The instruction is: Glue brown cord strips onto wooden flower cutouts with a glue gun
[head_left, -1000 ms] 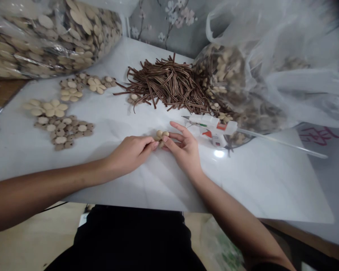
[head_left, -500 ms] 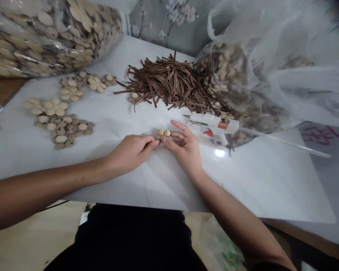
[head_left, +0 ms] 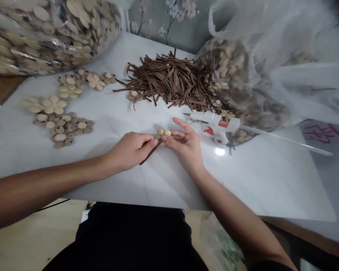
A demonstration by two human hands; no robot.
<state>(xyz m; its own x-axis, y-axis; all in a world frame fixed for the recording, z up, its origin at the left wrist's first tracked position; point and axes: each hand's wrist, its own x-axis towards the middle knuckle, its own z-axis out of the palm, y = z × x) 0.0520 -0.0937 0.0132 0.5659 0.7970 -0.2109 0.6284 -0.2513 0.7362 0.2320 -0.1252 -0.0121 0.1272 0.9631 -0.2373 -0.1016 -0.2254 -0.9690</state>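
Note:
Between my hands, over the white table, is a small cream flower piece [head_left: 164, 133] with rounded petals. A dark brown ribbon strip [head_left: 150, 153] runs from it down toward me. My left hand [head_left: 134, 149] is closed, with thumb and forefinger pinching the strip where it meets the flower. The thumb and a finger of my right hand [head_left: 186, 145] grip the flower from the right, while its forefinger points up and away. Just right of that hand lies a white glue gun [head_left: 214, 122] with a clear glue stick [head_left: 285, 140] in its back. The flower's underside is hidden.
A heap of brown ribbon strips [head_left: 169, 81] lies at the back of the marble-patterned table [head_left: 107, 188]. Cream and grey flower pieces [head_left: 60, 128] cluster at left. Large plastic bags of flower pieces stand at back left [head_left: 53, 41] and right [head_left: 228, 71].
The brown ribbon strip now shows below my fingers, hanging toward me. Both hands keep nearly the same place around the flower piece; the view has shifted slightly.

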